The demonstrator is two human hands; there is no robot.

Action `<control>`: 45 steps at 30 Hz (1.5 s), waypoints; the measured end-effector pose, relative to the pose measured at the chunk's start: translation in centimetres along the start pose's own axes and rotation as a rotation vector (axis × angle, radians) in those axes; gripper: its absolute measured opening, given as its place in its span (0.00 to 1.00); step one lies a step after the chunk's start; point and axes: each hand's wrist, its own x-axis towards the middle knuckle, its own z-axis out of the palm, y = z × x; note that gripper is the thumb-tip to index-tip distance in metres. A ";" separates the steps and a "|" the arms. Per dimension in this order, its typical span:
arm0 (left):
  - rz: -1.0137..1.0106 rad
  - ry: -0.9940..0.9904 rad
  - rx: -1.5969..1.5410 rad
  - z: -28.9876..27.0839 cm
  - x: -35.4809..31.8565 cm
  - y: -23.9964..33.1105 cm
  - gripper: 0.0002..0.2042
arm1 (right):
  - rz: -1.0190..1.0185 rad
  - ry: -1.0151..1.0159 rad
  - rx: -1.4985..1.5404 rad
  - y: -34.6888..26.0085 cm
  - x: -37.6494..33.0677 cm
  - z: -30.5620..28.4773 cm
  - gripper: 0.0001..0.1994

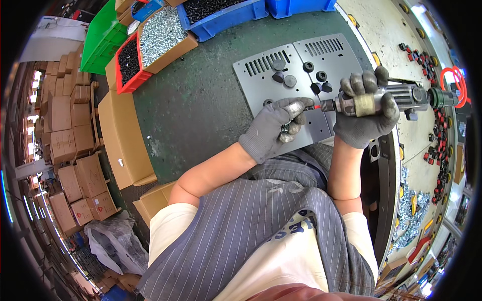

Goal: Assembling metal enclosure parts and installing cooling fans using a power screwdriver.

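My right hand (362, 129), in a grey work glove, is wrapped around a power screwdriver (411, 95) held level, with its bit pointing left. A band of pale tape circles the tool's front. My left hand (266, 128), gloved too, has its fingers closed at the bit's tip; what they pinch is too small and covered to name. Both hands are over two grey metal plates (311, 57) with rows of slots, lying side by side. Several black round plastic feet or knobs (289, 81) lie on the plates, beyond my fingers.
On the dark green tabletop (191, 105), a red bin (135, 85) of black parts, a carton (178, 49) of silver screws and blue bins (221, 25) stand at the far side. An open carton (123, 135) is at left. A conveyor line (416, 130) runs along the right.
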 end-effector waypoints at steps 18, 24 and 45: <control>0.373 0.288 1.598 -5.7 8.1 9.5 0.14 | -0.014 0.006 -0.176 0.0 5.1 -1.0 0.23; 0.381 0.327 1.486 -4.8 10.0 10.0 0.15 | -0.044 -0.043 -0.425 1.3 6.9 -0.5 0.25; 0.428 0.294 1.758 -5.2 9.4 8.2 0.16 | 0.124 -0.312 -0.896 9.2 10.4 0.6 0.17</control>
